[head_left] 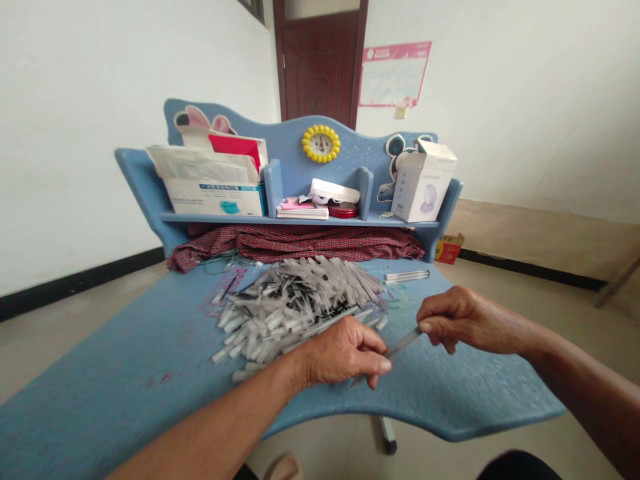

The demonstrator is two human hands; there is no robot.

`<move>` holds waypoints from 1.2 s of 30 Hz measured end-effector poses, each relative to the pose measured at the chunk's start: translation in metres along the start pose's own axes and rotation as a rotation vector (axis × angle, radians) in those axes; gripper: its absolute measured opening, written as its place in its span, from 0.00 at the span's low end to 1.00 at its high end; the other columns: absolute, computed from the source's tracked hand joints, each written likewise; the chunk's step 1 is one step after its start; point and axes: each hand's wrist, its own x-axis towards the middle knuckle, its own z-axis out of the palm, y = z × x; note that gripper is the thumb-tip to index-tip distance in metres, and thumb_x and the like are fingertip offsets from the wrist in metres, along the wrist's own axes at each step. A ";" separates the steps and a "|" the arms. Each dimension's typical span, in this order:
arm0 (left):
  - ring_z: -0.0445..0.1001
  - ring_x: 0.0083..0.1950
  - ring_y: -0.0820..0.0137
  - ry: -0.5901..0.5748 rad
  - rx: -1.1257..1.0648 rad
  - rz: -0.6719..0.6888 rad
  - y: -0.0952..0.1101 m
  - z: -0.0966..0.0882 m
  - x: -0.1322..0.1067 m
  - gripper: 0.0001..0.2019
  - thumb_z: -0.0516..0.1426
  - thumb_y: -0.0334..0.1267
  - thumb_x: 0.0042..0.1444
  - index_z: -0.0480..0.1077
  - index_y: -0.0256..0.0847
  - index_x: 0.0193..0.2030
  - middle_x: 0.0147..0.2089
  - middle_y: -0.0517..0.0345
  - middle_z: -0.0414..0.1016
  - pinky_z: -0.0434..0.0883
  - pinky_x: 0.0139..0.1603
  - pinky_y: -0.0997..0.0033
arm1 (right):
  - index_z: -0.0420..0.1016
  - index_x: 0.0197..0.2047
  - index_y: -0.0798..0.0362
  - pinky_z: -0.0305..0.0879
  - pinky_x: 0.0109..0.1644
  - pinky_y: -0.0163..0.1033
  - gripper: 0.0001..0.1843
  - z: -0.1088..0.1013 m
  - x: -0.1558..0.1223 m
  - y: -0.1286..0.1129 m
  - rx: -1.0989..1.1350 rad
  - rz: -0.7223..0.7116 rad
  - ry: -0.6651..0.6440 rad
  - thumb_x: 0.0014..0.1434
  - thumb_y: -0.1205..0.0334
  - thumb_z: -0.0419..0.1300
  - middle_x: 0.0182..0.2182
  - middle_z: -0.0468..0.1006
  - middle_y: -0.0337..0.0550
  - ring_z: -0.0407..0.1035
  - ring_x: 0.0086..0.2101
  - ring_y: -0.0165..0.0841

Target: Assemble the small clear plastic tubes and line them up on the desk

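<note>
A slim, translucent pen (404, 342) is stretched between my two hands above the front of the blue desk. My left hand (345, 353) pinches its lower end between thumb and fingers. At its upper end, my right hand (453, 320) grips with thumb and curled fingers. Just behind my left hand lies a large heap of translucent whitish pen pieces (300, 293), mixed with thin black ones. A few assembled-looking pens (407, 276) lie side by side to the right of the heap. My fingers hide both ends of the held pen.
The blue desk (125, 353) has a curved front edge and a raised shelf (310, 221) at the back. On the shelf stand a mask box (215, 199), a white carton (424, 183), papers and a red tin (343, 211). Folded checked cloth (300, 243) lies beneath it.
</note>
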 end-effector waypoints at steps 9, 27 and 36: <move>0.60 0.22 0.80 0.113 -0.028 -0.069 -0.006 0.003 0.005 0.10 0.63 0.40 0.41 0.72 0.34 0.26 0.20 0.65 0.66 0.55 0.22 0.80 | 0.69 0.28 0.57 0.59 0.21 0.27 0.19 0.003 0.000 -0.006 -0.010 0.031 0.000 0.58 0.48 0.55 0.20 0.68 0.36 0.64 0.19 0.23; 0.63 0.18 0.79 0.596 -0.306 0.083 0.000 -0.009 0.007 0.10 0.61 0.40 0.45 0.69 0.33 0.25 0.17 0.61 0.67 0.55 0.18 0.80 | 0.74 0.36 0.56 0.53 0.28 0.34 0.10 0.043 0.045 0.015 -0.909 -0.083 0.097 0.60 0.66 0.51 0.27 0.78 0.47 0.70 0.26 0.32; 0.64 0.18 0.79 0.619 -0.390 0.095 0.003 -0.010 0.007 0.10 0.62 0.39 0.43 0.70 0.33 0.26 0.18 0.60 0.69 0.57 0.19 0.80 | 0.72 0.35 0.56 0.53 0.28 0.36 0.12 0.053 0.054 0.014 -1.032 -0.113 0.018 0.60 0.66 0.48 0.28 0.79 0.50 0.72 0.27 0.36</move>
